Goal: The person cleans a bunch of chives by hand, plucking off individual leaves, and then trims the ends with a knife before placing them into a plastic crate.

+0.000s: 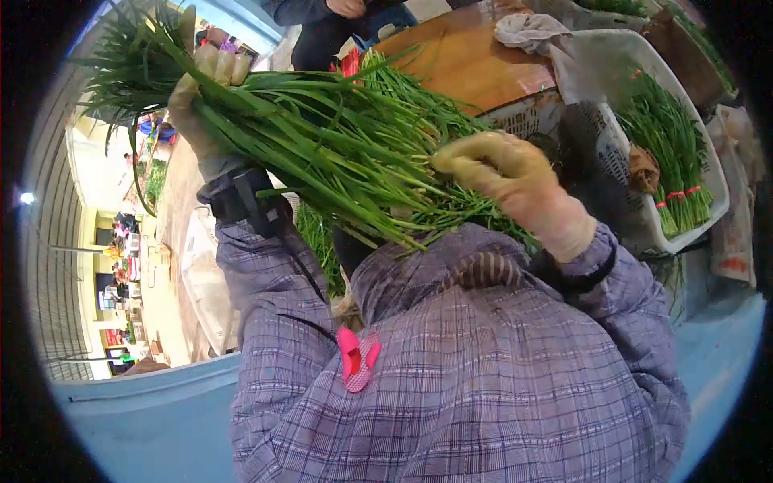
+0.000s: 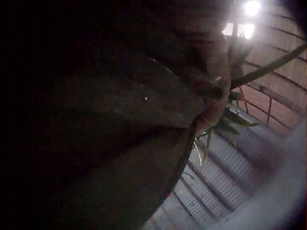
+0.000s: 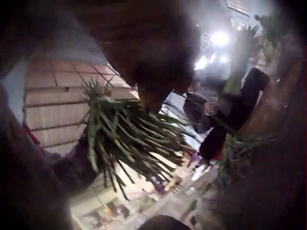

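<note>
The left hand (image 1: 191, 103) gripped the green bunch (image 1: 322, 121) before the plaid jacket (image 1: 467, 362), ideally firmly without bruising it, while the right hand (image 1: 523, 181) curled at its stem ends (image 1: 412, 165) (whether pinching any, I couldn't tell).

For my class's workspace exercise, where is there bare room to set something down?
The brown wooden board shows a bare patch, bordered by the crumpled white cloth and loose greens. Crowded: around the left hand, gripping a leafy bunch, the right hand at its stem ends, and the white crate, holding red-banded bundles.
</note>
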Motion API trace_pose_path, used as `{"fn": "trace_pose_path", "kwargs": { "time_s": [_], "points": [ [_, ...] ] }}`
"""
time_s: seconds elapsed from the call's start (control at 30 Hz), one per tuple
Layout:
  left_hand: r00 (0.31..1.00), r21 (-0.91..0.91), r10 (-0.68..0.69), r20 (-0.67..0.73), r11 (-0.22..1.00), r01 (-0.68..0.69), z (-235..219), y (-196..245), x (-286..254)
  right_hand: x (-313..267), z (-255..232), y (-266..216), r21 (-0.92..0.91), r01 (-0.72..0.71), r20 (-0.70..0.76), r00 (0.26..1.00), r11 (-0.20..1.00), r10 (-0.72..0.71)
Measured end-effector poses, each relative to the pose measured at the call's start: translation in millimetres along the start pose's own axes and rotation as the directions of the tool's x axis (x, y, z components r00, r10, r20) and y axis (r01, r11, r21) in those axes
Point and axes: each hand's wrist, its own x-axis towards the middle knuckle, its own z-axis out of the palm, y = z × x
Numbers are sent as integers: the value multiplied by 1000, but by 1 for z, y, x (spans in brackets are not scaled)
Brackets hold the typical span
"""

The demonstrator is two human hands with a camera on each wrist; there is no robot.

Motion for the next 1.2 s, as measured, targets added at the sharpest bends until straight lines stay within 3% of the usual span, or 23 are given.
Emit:
{"fn": "trace_pose_path", "kwargs": {
  "time_s": [0.03, 0.07, 0.13, 0.2, 0.27, 0.3, 0.33, 0.37, 0.4, 0.47, 0.57, 0.6, 0.63, 0.67, 0.73, 0.8, 0.87, 0.9, 0.93, 0.97, 1.13, 1.2],
  "points": [
    [999, 19, -17, 33, 1000, 16, 0, -1, 2, 6, 9, -7, -21, 229, -46, 972, 973, -229],
    [997, 39, -33, 66, 999, 31, 1, -2, 3, 10, 17, -11, -25, 233, -50, 971, 972, -234],
    [998, 41, -57, 23, 998, 56, 4, -7, 2, 17, 31, -12, -114, 245, 86, 968, 963, -236],
    [996, 47, -79, -31, 996, 81, 14, -10, 0, 20, 40, -5, -82, 298, 55, 954, 951, -294],
    [999, 153, -37, 20, 988, 33, 24, -10, 0, 25, 40, -1, -32, 177, 38, 984, 984, -176],
    [997, 111, -30, 70, 994, 22, 19, -9, 1, 24, 32, -5, -80, 276, 51, 961, 958, -273],
    [998, 118, -25, 62, 993, 18, 16, -8, 0, 22, 32, -2, -75, 280, 61, 959, 957, -276],
    [999, 113, -7, 35, 994, 3, 14, -9, -3, 19, 33, 4, 290, 149, 38, 985, 945, -167],
    [1000, 104, 8, 11, 995, -9, 14, -11, -3, 16, 32, 7, 614, 6, 53, 997, 790, -49],
    [999, 13, -40, 12, 999, 40, -9, -11, -4, 14, 25, 6, 686, -59, 102, 995, 725, -15],
    [994, 17, -103, 33, 995, 103, -2, -12, -2, 14, 23, 3, 647, -179, 132, 984, 741, 122],
    [997, 86, -76, 4, 993, 75, 3, -13, -3, 17, 31, 11, 351, 59, 7, 998, 935, -65],
    [999, 158, -49, -21, 986, 51, 7, -15, -2, 19, 37, 14, -10, 281, -44, 959, 960, -281],
    [999, 158, -51, -19, 986, 53, 7, -17, -2, 20, 39, 16, -10, 280, -47, 959, 960, -280],
    [996, 173, -62, -71, 982, 73, 8, -18, -1, 22, 42, 16, -156, 442, 41, 896, 883, -442],
    [997, 146, -69, -47, 986, 75, 9, -18, -1, 22, 43, 24, -207, 429, 42, 902, 879, -430],
    [997, 113, -78, -24, 990, 80, 11, -17, -3, 17, 37, 18, 19, 175, -63, 983, 984, -173],
    [994, 96, -58, -96, 993, 68, 13, -16, -5, 13, 32, 15, 18, 171, -64, 984, 985, -169],
    [985, 82, -39, -166, 995, 53, 15, -16, -6, 10, 24, 11, 392, 30, -43, 999, 919, -14],
    [986, 153, 2, -165, 988, 23, 9, -13, -6, 6, 18, 11, 703, -110, 34, 992, 703, 122],
    [993, 71, -14, -119, 997, 23, -13, -4, -9, -9, -12, 28, 714, -126, 62, 991, 689, 116],
    [998, -55, -63, 2, 997, 63, -21, -2, -11, -14, -23, 46, 422, -240, 196, 966, 874, 170]
  ]
}}
